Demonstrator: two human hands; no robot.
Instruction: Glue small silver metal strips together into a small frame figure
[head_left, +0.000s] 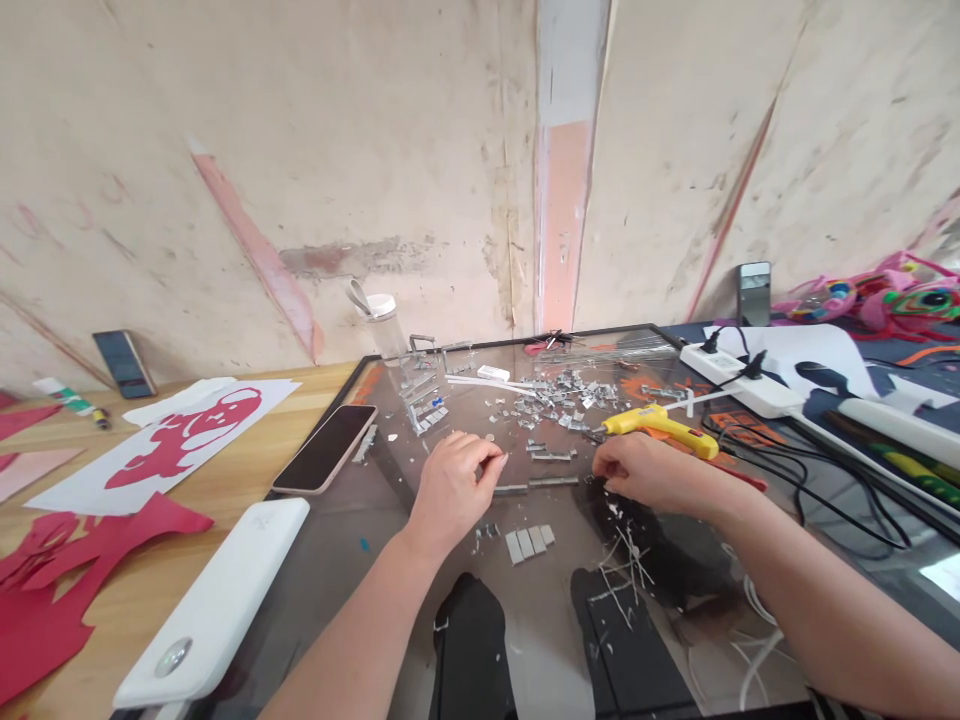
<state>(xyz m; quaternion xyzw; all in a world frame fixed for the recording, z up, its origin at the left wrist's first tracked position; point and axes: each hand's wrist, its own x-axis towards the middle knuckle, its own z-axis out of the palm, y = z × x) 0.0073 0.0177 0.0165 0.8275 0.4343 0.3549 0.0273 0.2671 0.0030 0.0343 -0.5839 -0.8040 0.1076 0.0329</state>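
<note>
My left hand (459,482) is closed in a pinch over the dark glass tabletop; anything between its fingertips is too small to name. To its right, my right hand (636,470) has its fingers curled and pressed together, with their grip hidden. Just behind that hand lies a yellow hot glue gun (660,428), a white glue stick at its back. Between the hands are narrow grey strips (553,482). Nearer to me sits a row of small grey rectangular pieces (529,544), with thin white strands (628,570) to their right. A pile of grey scraps (574,395) lies farther back.
A phone (326,448) and a white power bank (217,605) lie at the left. Red paper cutouts (56,600) cover part of the wooden table. A clear bottle (386,330) stands at the back. On the right are a white power strip (739,378) and black cables (840,510).
</note>
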